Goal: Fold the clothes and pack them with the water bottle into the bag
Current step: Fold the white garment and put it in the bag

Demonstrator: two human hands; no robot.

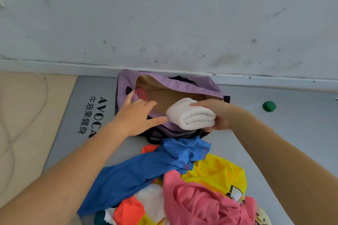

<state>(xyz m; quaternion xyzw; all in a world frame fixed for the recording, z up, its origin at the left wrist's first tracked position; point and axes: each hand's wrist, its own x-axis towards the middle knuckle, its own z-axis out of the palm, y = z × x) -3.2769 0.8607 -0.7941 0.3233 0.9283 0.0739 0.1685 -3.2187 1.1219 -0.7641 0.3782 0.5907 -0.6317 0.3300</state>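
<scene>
A grey mat [76, 107] at nine o'clock carries black lettering, "AVOCA" with Chinese characters beside it. The left hand [136, 114], fingers spread and gripping nothing, presses on the near rim of the lilac duffel bag [190, 83], which lies unzipped at centre against the wall, its tan lining showing. The right hand [217, 115] clasps a folded white towel [191, 115] at the bag's mouth. At six o'clock lies a loose heap: blue garment [146, 166], yellow garment [215, 170], pink garment [201, 204]. A green cap [269, 106] sits at three o'clock.
</scene>
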